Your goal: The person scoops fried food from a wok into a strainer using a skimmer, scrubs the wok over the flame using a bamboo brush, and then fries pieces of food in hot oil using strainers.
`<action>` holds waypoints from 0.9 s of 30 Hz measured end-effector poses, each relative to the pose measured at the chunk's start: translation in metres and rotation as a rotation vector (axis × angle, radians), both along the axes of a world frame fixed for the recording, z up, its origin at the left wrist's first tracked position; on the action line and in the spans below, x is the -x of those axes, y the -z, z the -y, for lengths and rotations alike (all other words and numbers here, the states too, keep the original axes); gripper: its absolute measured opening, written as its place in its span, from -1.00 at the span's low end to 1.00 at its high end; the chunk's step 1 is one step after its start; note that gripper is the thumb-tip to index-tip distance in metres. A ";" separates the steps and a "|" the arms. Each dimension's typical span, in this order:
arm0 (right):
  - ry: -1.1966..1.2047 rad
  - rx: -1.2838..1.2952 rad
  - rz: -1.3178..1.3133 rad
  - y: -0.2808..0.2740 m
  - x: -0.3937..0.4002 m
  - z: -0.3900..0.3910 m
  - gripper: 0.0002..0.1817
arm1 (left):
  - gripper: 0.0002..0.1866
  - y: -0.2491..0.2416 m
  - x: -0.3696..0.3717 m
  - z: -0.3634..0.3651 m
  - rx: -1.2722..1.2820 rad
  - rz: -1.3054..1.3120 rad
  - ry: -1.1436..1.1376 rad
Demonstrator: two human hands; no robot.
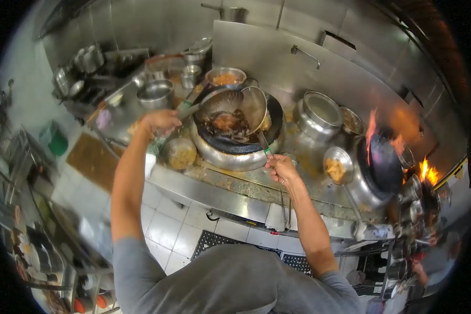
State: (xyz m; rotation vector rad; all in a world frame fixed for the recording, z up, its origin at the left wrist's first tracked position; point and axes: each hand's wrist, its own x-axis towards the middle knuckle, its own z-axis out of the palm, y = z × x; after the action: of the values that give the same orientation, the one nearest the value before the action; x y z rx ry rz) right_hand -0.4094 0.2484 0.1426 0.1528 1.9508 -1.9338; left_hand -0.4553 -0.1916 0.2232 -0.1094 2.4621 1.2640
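Note:
My left hand (162,123) is closed round the handle of a perforated skimmer (221,101), whose bowl is tilted over the back left of a dark wok (214,145). My right hand (281,168) grips the handle of a round wire strainer (255,107), with a green band near my fingers. Its hoop stands tilted at the wok's right side, next to the skimmer. Below both tools, dark brown food (230,124) lies in the wok; its kind is hard to make out. The skimmer partly hides the wok's far side.
Flames (429,171) rise around a second wok (384,167) at the right. A large steel pot (322,109) and a ladle-like strainer of yellowish pieces (336,166) stand between. Left are a bowl (180,153) and a pot (155,94). Another person (437,261) is at far right.

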 end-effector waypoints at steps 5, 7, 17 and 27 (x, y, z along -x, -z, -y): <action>-0.043 0.171 0.085 -0.007 -0.005 -0.021 -0.79 | -0.40 0.022 -0.037 0.008 -0.273 0.032 -0.114; -0.013 0.283 0.121 -0.005 -0.016 -0.027 -0.76 | -0.37 0.022 -0.049 0.006 -0.314 0.024 -0.152; -0.078 0.268 0.140 -0.003 -0.015 -0.008 -0.87 | -0.21 0.030 -0.057 -0.028 -0.553 0.005 -0.247; -0.096 0.391 0.281 -0.009 0.009 -0.015 -0.84 | -0.36 0.040 -0.033 -0.112 -0.663 -0.037 -0.111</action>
State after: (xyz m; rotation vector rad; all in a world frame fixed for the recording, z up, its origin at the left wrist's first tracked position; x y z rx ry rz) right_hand -0.4188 0.2635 0.1512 0.2048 1.3536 -2.0590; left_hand -0.4218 -0.0794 0.1836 -0.0458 1.9573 2.0672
